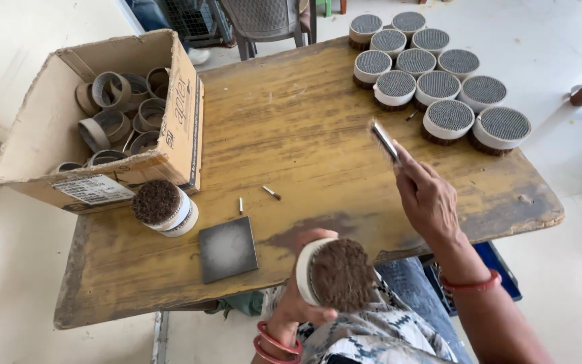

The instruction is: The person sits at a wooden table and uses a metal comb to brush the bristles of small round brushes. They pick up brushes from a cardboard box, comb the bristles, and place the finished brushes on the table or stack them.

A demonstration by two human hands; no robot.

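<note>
Left hand (291, 303) grips brown-filled round (335, 273) | right hand (426, 195) pinches blade (385, 140) | labelled carton (102, 128) far-left

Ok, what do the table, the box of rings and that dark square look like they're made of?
Table: wood, judging by the grain, with worn yellow paint. Box: corrugated cardboard, brown with torn flaps. Dark square: a flat grey slab, possibly stone or metal; the matte surface leaves it open.

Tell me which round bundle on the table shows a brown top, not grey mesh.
The lone bundle by the cardboard box, near the dark square tile. The grouped ones at the far right corner all show grey dotted tops.
</note>
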